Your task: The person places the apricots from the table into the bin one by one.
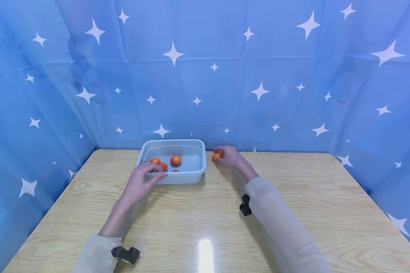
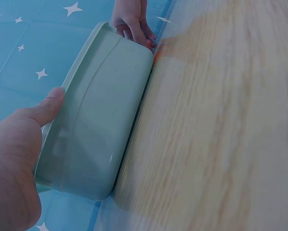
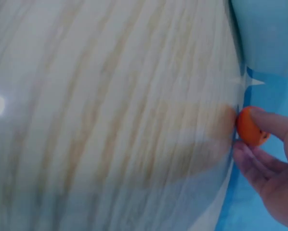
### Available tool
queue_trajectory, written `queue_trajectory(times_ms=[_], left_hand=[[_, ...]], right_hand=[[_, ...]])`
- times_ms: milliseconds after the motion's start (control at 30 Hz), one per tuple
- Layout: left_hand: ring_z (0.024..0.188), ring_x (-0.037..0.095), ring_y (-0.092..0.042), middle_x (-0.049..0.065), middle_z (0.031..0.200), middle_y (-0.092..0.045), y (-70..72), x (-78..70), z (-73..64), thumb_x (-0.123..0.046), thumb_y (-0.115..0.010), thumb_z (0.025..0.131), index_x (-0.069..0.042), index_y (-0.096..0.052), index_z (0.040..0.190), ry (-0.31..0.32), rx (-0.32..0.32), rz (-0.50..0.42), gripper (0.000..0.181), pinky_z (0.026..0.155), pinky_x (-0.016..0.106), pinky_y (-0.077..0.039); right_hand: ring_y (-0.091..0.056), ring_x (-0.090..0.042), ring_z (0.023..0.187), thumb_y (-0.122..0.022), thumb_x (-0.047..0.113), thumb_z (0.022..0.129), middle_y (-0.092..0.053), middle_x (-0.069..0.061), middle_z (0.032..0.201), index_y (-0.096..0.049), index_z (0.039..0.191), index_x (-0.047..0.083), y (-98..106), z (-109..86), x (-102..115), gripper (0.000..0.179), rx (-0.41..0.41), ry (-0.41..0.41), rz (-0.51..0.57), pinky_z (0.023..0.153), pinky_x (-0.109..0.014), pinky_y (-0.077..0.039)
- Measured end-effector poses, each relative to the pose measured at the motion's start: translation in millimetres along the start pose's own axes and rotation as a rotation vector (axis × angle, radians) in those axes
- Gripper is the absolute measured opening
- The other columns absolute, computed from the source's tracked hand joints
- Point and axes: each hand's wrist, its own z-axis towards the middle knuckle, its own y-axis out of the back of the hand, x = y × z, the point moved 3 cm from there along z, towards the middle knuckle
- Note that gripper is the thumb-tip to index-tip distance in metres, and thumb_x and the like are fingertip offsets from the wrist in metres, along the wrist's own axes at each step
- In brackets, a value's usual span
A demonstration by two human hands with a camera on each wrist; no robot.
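Note:
A pale blue-green plastic container (image 1: 188, 178) stands near the back of the table, with several tangerines (image 1: 175, 160) inside. My left hand (image 1: 140, 184) grips its near rim at the left; in the left wrist view the thumb presses the outer wall (image 2: 100, 115) by the rim, the other fingers being hidden behind it. Just right of the container, my right hand (image 1: 232, 156) pinches one orange-red tangerine (image 3: 250, 130) between thumb and fingers. That fruit is at the table's far edge; whether it touches the wood I cannot tell.
The light wooden table (image 1: 205, 212) reaches back to a blue curtain (image 1: 212, 83) with white stars, which also hangs at both sides. Small black devices (image 1: 125, 254) sit on both sleeves. A bright light reflection lies on the tabletop near the front.

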Motion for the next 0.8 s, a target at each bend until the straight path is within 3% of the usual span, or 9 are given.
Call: queue_trajectory(times_ms=[367,533,800], left_hand=[[0.096,0.020,-0.061,-0.003,0.096,-0.068,0.2,0.0,-0.9,-0.023,-0.082,0.087,-0.017,-0.073,0.096,0.051,0.022,-0.009,0.014,0.098,0.055,-0.032],[0.097,0.021,-0.061,-0.003,0.097,-0.069,0.6,-1.0,-1.0,-0.023,-0.082,0.087,-0.016,-0.074,0.097,0.060,0.025,-0.008,0.014,0.098,0.055,-0.032],[0.097,0.021,-0.060,-0.002,0.096,-0.068,0.2,-2.2,-0.7,-0.023,-0.082,0.087,-0.016,-0.074,0.096,0.072,0.024,-0.011,0.014,0.097,0.053,-0.033]], right_hand=[[-0.061,-0.031,0.106,-0.074,0.017,0.093,-0.065,-0.016,0.123,-0.064,0.132,0.004,3.5,-7.6,-8.1,0.042,-0.061,-0.022,0.134,0.090,-0.045,-0.051],[-0.061,-0.035,0.110,-0.074,0.013,0.093,-0.064,-0.017,0.125,-0.064,0.131,0.003,8.4,-13.6,-4.7,0.041,-0.100,-0.012,0.200,0.092,-0.046,-0.051],[-0.065,-0.036,0.111,-0.071,0.008,0.095,-0.064,-0.020,0.128,-0.063,0.132,0.001,14.1,-15.1,1.9,0.039,-0.144,0.013,0.211,0.091,-0.043,-0.054]])
